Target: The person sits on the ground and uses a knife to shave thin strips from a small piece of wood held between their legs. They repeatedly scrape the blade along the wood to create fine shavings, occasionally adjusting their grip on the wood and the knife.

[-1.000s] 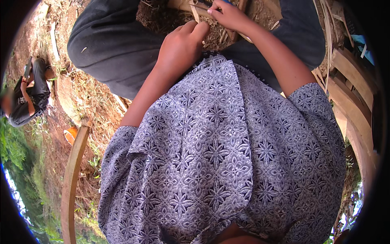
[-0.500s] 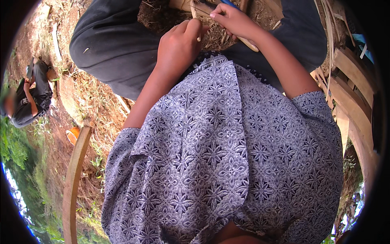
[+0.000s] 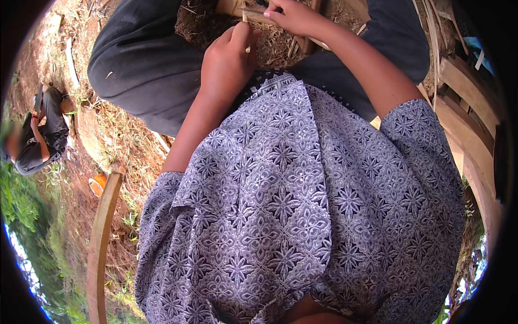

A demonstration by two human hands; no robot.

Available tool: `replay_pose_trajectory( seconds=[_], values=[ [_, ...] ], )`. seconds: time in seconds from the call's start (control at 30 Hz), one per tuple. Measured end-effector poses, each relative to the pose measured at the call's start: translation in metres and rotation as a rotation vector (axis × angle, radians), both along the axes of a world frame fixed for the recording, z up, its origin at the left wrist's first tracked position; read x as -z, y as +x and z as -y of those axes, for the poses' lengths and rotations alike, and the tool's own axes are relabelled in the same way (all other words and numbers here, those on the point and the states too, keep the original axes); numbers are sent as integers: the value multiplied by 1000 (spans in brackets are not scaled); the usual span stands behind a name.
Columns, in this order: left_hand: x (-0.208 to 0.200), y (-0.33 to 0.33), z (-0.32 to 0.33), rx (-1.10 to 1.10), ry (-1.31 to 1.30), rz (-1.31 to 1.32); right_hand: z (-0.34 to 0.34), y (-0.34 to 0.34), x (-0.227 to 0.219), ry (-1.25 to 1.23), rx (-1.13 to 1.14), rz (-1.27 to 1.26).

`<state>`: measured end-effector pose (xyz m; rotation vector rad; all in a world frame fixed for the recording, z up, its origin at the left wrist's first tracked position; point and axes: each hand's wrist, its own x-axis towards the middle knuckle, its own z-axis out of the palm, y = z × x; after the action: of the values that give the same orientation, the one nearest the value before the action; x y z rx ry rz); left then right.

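Observation:
My left hand [image 3: 227, 60] is closed around a thin pale wooden stick [image 3: 245, 17]. One end rises above the fist and the other shows just below the thumb. Close by on the right, my right hand [image 3: 294, 17] grips what looks like a knife; its pale handle [image 3: 319, 43] comes out under the wrist. The blade lies toward the top of the stick, but its outline is hard to make out. Both hands are held between my bent legs in dark trousers [image 3: 145, 70], near the upper edge of the view.
Shavings and dry soil [image 3: 278, 46] lie between my legs. Curved wooden pieces [image 3: 467, 127] are stacked at the right, beside long thin strips [image 3: 431, 48]. A curved plank [image 3: 102, 243] stands at the left near an orange object [image 3: 97, 184]. Another person [image 3: 40, 132] sits at the far left.
My right hand has moved up and left, with the handle drawn further under the wrist. My left hand has shifted slightly left with the stick. The blue object near the top is out of view.

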<state>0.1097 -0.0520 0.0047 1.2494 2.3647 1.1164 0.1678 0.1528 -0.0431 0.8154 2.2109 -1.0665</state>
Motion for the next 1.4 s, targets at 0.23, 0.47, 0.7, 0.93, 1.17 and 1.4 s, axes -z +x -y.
replay_pose_trajectory(
  seconds=[0.23, 0.47, 0.7, 0.93, 1.17, 1.4],
  values=[
    [0, 4, 2, -66, -37, 11, -14, 33, 65, -221, 347, -63],
    [7, -3, 4, -203, 48, 103, 14, 24, -11, -400, 268, -91],
    [3, -2, -1, -179, -1, 84, 17, 28, 19, -146, 108, -342],
    [7, 3, 0, -73, 8, -11, -11, 28, 62, 163, -21, -79],
    [7, -2, 2, -240, 69, 33, -12, 21, 35, -50, 96, 23],
    [-5, -12, 12, -286, 100, -13, 20, 24, 1, -210, 342, -105]
  ],
)
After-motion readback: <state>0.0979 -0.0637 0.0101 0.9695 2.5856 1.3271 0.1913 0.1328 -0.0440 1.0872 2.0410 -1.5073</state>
